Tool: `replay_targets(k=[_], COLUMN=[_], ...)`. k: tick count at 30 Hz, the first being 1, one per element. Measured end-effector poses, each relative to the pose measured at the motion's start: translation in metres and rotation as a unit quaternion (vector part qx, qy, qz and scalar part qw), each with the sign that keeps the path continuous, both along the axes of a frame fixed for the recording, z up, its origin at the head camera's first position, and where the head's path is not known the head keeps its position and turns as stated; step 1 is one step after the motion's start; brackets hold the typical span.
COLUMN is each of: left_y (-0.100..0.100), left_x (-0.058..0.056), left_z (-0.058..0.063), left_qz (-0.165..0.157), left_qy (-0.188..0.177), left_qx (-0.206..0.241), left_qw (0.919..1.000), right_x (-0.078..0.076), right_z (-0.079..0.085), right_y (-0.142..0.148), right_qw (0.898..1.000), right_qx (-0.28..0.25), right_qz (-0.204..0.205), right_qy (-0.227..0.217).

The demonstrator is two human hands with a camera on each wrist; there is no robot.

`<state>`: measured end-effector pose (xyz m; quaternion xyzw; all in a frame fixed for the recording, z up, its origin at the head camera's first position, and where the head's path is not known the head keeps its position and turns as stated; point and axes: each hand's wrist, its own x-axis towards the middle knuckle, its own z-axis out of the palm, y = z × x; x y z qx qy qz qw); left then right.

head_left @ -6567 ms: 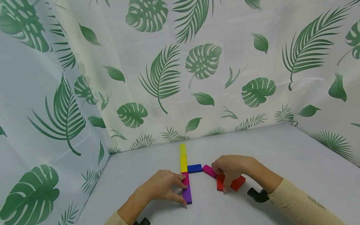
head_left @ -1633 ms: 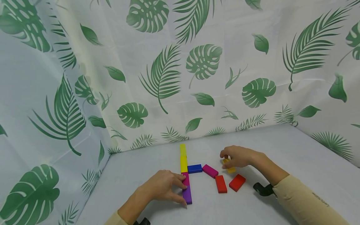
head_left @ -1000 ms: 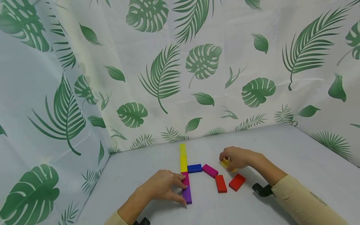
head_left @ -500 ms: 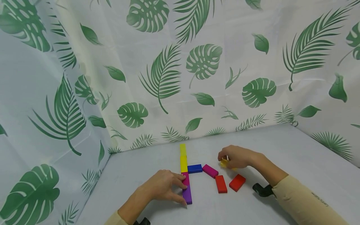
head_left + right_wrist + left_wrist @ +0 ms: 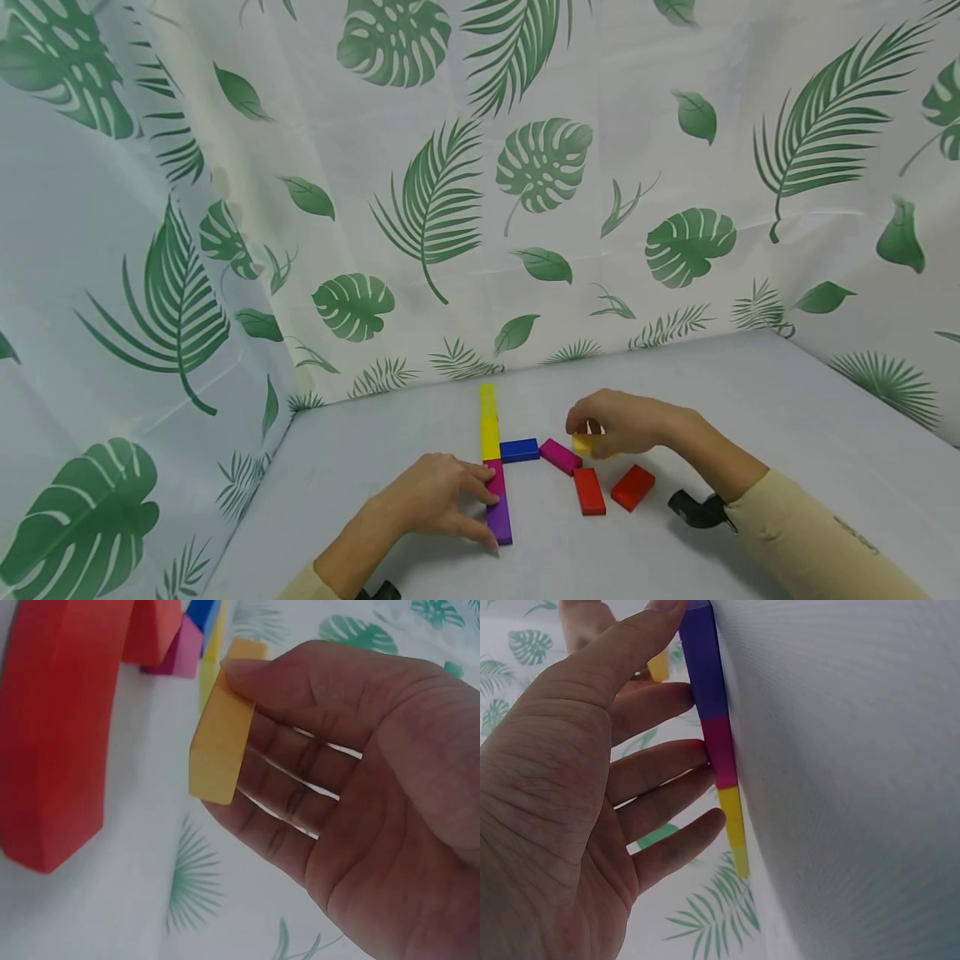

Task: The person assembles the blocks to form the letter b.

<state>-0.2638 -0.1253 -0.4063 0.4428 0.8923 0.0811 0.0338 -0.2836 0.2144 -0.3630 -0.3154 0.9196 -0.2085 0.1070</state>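
My left hand [image 5: 435, 500] rests along a row of small blocks. Its fairly straight fingers touch the sides of the purple block [image 5: 500, 523] and a magenta block [image 5: 720, 754], and its thumb tip lies at the purple block's near end. Beyond these run a yellow block [image 5: 490, 437] and a lighter yellow block [image 5: 487, 398]. With thumb and fingers, my right hand [image 5: 637, 421] pinches an orange-yellow block [image 5: 225, 727] just behind the angled magenta block [image 5: 561, 456]; whether that block touches the table cannot be told. A blue block [image 5: 519, 450] joins the row to the angled magenta one.
Two red blocks [image 5: 589, 492] lie in front of the right hand, the right one turned at a slant. All stand on a white tabletop [image 5: 720, 383]. A leaf-patterned curtain [image 5: 547, 317] hangs behind and along both sides.
Earlier, my right hand was at the red blocks, then moved to the orange-yellow block. Over the last second it has shifted that block left, towards the angled magenta block. The left hand stays put.
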Motion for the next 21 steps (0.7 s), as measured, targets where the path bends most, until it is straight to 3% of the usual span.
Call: replay_targets(k=[14, 21], left_y=[0.001, 0.001], left_x=[0.0, 0.001], left_z=[0.001, 0.001], left_qz=[-0.002, -0.003], left_qy=[-0.002, -0.002], left_qx=[0.005, 0.006], left_qw=[1.0, 1.0], right_x=[0.017, 0.023], right_z=[0.009, 0.008], right_y=[-0.018, -0.028], right_qw=[0.993, 0.99], right_qx=[-0.043, -0.037], right_qz=[0.082, 0.093], right_qy=[-0.074, -0.097])
